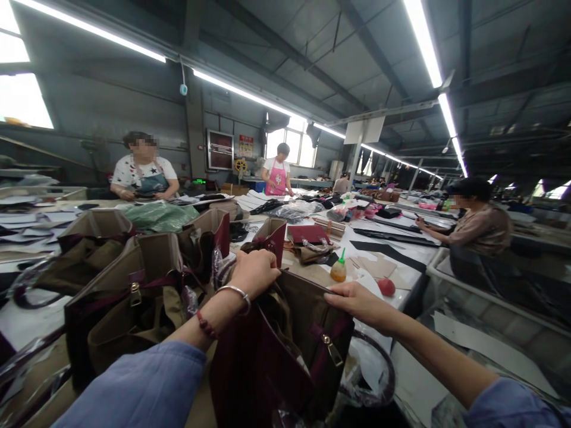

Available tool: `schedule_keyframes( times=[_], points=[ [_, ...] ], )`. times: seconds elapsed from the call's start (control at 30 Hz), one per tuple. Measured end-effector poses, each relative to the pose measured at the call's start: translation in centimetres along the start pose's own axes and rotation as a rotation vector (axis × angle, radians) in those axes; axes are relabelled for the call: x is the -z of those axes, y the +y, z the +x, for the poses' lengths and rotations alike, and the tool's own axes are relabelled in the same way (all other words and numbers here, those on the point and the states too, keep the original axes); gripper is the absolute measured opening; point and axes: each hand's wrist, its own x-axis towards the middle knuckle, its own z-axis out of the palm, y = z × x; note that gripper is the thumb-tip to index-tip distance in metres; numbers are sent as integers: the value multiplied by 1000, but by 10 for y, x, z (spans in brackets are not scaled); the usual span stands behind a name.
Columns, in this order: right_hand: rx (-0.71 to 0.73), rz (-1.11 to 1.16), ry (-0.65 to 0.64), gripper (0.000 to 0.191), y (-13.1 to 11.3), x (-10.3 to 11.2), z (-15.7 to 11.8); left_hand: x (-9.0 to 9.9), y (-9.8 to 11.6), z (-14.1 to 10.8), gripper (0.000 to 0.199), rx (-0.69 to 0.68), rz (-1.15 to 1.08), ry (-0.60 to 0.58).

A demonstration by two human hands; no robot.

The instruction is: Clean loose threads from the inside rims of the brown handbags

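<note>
A dark maroon handbag with an olive lining stands open right in front of me. My left hand is closed on its upper edge near the far corner. At the right end of that edge, my right hand pinches the rim between thumb and fingers. A gold zipper pull hangs on the lining below my right hand. The bag's plastic-wrapped handle sticks out to the right. More half-made handbags crowd the table to the left of my left hand.
Beyond my right hand stand a glue bottle with a green nozzle and a red round object. A folded maroon bag piece lies farther back. A white bin borders the right side. Several co-workers are around the long table.
</note>
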Motion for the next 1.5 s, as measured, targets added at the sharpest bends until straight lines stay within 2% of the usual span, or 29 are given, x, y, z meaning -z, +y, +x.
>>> schedule_keyframes(
  times=[0.1, 0.2, 0.3, 0.4, 0.47, 0.7, 0.9, 1.07, 1.27, 1.5],
  points=[
    [-32, 104, -10, 36, 2, -3, -1, -1, 0, 0, 16, -4, -2, -2],
    [-36, 104, -6, 36, 2, -3, -2, -1, 0, -1, 16, -8, 3, -1],
    [-24, -24, -3, 34, -2, 0, -2, -2, -1, -2, 17, -10, 13, 6],
    [18, -271, 24, 29, -13, 3, 3, -2, -2, -3, 18, -4, 25, 14],
    [74, -360, 25, 24, -24, 2, 11, -2, -2, -4, 19, -1, 31, 13],
    [210, -424, -45, 20, -53, -21, 53, 1, -9, -13, 19, -17, 33, 23],
    [260, -391, -84, 20, -52, -25, 63, 4, -19, -23, 20, -105, 8, 24],
    [244, -348, -107, 21, -52, -26, 61, 3, -18, -20, 21, -24, 11, 0],
    [222, -242, -143, 24, -50, -25, 62, 1, -18, -18, 21, -35, 29, 21],
    [201, -219, -152, 24, -49, -26, 63, 2, -17, -18, 23, -10, 36, 25]
  ],
)
